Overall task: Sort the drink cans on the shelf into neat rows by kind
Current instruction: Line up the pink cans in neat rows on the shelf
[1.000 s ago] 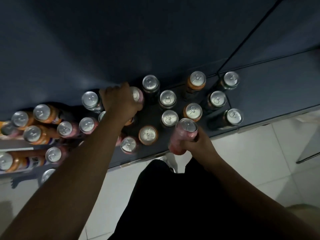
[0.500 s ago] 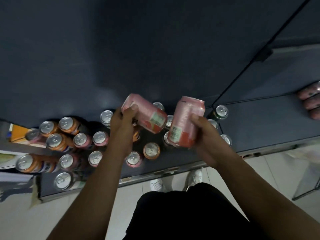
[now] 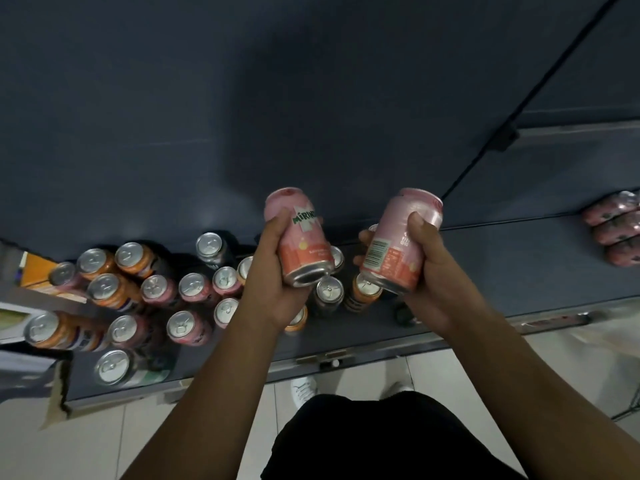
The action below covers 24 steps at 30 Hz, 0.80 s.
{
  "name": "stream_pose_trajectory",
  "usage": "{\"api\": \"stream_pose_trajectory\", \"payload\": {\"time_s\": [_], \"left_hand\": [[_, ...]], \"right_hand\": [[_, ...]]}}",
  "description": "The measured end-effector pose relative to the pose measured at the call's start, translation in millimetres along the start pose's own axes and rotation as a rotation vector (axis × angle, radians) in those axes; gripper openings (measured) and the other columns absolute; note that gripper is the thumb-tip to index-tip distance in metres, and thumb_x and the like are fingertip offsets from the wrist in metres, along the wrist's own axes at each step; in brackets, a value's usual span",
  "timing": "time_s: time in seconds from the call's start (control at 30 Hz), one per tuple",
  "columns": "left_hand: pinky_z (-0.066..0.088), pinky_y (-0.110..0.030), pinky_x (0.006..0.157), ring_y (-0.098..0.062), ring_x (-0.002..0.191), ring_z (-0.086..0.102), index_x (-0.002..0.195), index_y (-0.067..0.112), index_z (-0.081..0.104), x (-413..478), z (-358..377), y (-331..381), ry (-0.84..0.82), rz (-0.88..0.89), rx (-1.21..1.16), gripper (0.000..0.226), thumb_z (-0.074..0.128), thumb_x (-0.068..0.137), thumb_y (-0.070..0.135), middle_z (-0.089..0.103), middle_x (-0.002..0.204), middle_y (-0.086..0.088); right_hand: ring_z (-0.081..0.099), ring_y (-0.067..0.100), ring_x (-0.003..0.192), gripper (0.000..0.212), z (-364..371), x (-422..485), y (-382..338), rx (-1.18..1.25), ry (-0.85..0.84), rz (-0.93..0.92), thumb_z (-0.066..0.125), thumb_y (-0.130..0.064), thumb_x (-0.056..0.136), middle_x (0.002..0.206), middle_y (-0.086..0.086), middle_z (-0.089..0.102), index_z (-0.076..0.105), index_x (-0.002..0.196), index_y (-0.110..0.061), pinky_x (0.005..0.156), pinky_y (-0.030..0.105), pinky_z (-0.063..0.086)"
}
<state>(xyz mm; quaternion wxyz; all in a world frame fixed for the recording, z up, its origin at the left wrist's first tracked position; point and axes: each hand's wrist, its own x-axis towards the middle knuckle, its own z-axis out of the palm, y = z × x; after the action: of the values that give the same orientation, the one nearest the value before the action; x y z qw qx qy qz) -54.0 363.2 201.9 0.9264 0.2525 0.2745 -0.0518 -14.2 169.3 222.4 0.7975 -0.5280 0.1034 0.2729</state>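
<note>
**Near zone.** At the bottom centre of the frame, your black garment (image 3: 381,441) hangs over a pale tiled floor (image 3: 138,438). Two white shoes (image 3: 304,389) stand just short of the metal front rail (image 3: 381,348) of the shelf. Both forearms run from the lower edge up toward mid-frame.

**Left hand.** Your left hand (image 3: 273,292) grips a pink can (image 3: 301,237) just left of centre. The fingers are curled round its body, with the thumb lying along the near side. The can is tilted with its base toward the camera, and its green "MIRINDA" lettering faces you. It is held above the shelf, clear of the cans standing below.

**Right hand.** Your right hand (image 3: 433,282) grips a second pink can (image 3: 401,237) just right of centre. The fingers (image 3: 363,236) wrap its left side and the thumb presses on the upper body. A barcode panel faces you. This can is also tilted and held off the shelf. The two held cans are near each other but apart.

**Shelf.** The dark shelf (image 3: 519,278) carries upright cans with their tops toward the camera. Orange cans (image 3: 107,289) cluster at the left of the frame, mingled with loose pink cans (image 3: 188,327). Dark cans (image 3: 329,292) stand between your hands.

**Far zone.** A stack of pink cans (image 3: 613,230) lies at the right edge. The dark back panel (image 3: 242,98) fills the upper frame.
</note>
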Motion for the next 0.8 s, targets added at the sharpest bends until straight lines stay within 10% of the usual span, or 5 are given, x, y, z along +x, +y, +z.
{"api": "stream_pose_trajectory", "payload": {"time_s": [0.1,0.2,0.37,0.53,0.8], "left_hand": [[0.058,-0.038,0.076,-0.024,0.089,0.069,0.136,0.008,0.057,1.5,23.0,-19.6,-0.047,-0.018,0.049,0.072,0.078,0.075,0.041,0.072,0.106,-0.013],[0.057,-0.039,0.073,-0.025,0.08,0.068,0.122,0.008,0.063,-0.1,59.0,-49.0,-0.078,-0.025,0.148,0.057,0.071,0.078,0.043,0.07,0.092,-0.012],[0.05,-0.044,0.097,-0.027,0.088,0.068,0.123,0.008,0.066,4.6,114.9,-117.9,-0.113,-0.1,0.21,0.067,0.076,0.078,0.055,0.068,0.104,-0.014],[0.059,-0.039,0.078,-0.025,0.092,0.069,0.135,0.009,0.06,2.7,176.5,-212.4,-0.17,-0.185,0.359,0.103,0.093,0.052,0.06,0.07,0.111,-0.013],[0.057,-0.039,0.072,-0.029,0.072,0.07,0.097,0.007,0.076,-12.3,267.2,-345.6,-0.346,-0.338,0.53,0.04,0.062,0.08,0.041,0.07,0.084,-0.013]], "right_hand": [[0.069,0.026,0.108,0.081,-21.4,-14.0,-18.2,0.096,0.084,-0.021,0.067,-0.074,0.072,0.117,0.012,0.072,0.062,0.13,-0.017,0.1,0.049,0.055],[0.073,0.02,0.088,0.058,-56.8,-29.7,-39.8,0.2,0.067,0.003,0.037,-0.06,0.101,0.101,0.01,0.074,0.063,0.124,-0.013,0.078,0.039,0.061],[0.074,0.025,0.1,0.061,-132.9,-66.2,-69.8,0.2,0.144,-0.055,0.055,-0.057,0.088,0.111,0.012,0.076,0.062,0.129,-0.012,0.086,0.043,0.059],[0.073,0.015,0.077,0.043,-227.7,-116.0,-103.3,0.228,0.209,-0.116,0.054,-0.055,0.089,0.083,0.001,0.076,0.066,0.107,-0.018,0.08,0.039,0.059],[0.073,0.028,0.101,0.058,-360.4,-189.9,-120.7,0.384,0.423,-0.186,0.039,-0.061,0.1,0.111,0.012,0.074,0.065,0.122,-0.015,0.082,0.042,0.061]]}}
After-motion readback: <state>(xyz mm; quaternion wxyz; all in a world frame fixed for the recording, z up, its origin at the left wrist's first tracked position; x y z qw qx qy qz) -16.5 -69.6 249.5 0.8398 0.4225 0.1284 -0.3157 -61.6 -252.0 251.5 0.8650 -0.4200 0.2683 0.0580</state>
